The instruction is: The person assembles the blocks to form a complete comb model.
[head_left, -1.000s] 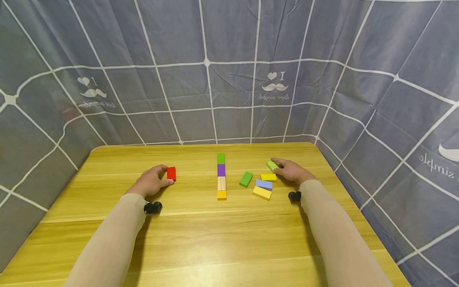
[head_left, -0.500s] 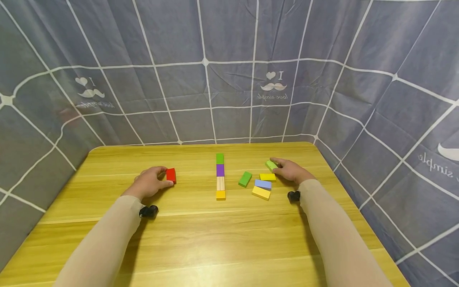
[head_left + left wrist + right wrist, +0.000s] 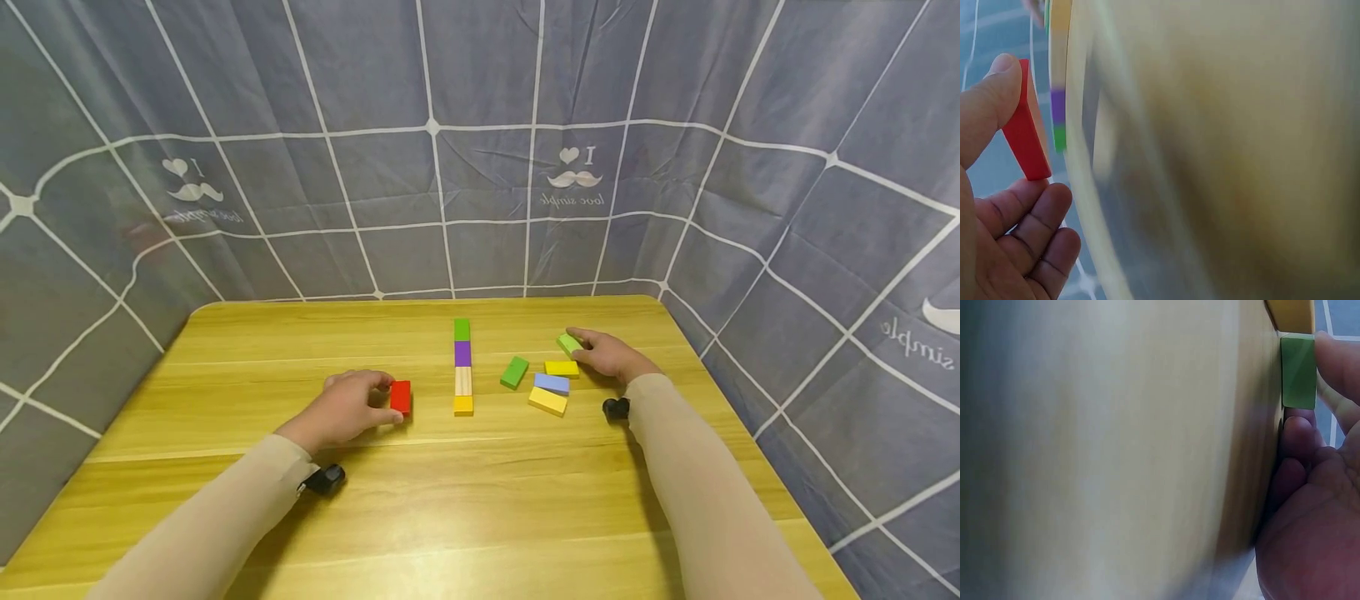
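- The red block is pinched by the left hand, with the thumb placed at one end and a finger at the other; the remaining fingers are loosely bent.
- The red block is seen as a flat, straight-edged oblong, saturated red, with a paler long face shown in the left wrist view. It is located left of the central row, apart from it, and appears to be held clear of the bench.
- The light green block is pinched by the right hand between thumb and finger, near the right side of the bench. It is set at a slant and partly covered by the fingers.
- A straight row is formed by four blocks laid end to end, from far to near: the grass-green block, the purple block, the bare-wood block and the orange block.
- Between the row and the right hand, the dark green block is laid at an angle. Beside it are grouped the bright yellow block, the blue block and the pale yellow block.
- The bench is backed by a grey curtain marked with white lines.
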Demonstrator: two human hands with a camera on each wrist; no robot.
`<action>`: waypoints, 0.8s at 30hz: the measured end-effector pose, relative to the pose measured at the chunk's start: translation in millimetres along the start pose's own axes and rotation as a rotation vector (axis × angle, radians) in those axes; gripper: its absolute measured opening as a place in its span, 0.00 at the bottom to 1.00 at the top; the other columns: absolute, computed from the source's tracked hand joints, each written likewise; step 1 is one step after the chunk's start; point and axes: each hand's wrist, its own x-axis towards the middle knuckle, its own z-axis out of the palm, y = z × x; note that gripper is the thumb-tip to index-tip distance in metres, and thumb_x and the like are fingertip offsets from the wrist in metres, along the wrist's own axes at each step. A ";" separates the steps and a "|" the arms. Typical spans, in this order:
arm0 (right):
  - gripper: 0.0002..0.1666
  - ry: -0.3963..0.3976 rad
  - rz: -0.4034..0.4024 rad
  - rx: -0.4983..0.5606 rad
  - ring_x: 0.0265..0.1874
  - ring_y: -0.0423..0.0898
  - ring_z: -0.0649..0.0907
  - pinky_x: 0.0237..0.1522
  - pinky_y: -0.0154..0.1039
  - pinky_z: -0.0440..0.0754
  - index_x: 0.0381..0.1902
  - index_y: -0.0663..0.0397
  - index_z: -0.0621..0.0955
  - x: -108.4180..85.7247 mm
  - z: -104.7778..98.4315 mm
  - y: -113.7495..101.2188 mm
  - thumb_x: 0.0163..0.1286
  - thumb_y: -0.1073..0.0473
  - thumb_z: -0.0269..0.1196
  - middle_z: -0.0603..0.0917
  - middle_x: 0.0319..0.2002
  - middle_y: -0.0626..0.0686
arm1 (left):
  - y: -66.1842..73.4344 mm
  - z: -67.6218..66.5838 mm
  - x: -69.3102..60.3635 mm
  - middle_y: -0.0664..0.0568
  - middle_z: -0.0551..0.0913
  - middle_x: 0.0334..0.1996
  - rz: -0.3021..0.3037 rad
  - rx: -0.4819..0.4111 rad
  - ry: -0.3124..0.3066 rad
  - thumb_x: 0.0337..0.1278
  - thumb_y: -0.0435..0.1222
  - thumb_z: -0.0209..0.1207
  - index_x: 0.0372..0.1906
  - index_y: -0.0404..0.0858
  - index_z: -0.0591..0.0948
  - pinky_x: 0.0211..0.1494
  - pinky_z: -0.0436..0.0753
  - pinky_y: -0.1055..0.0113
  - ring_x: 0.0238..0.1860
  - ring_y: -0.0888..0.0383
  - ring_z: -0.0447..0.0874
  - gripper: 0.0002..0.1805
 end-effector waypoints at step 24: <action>0.39 -0.011 0.010 -0.002 0.74 0.67 0.70 0.78 0.66 0.62 0.86 0.44 0.55 -1.8 0.3 -2.1 0.84 0.49 0.54 0.68 0.76 0.73 | 64.8 45.6 -11.0 0.53 0.88 0.51 0.159 0.066 -0.074 0.47 0.57 0.79 0.57 0.39 0.85 0.69 0.63 0.44 0.56 0.50 0.81 0.37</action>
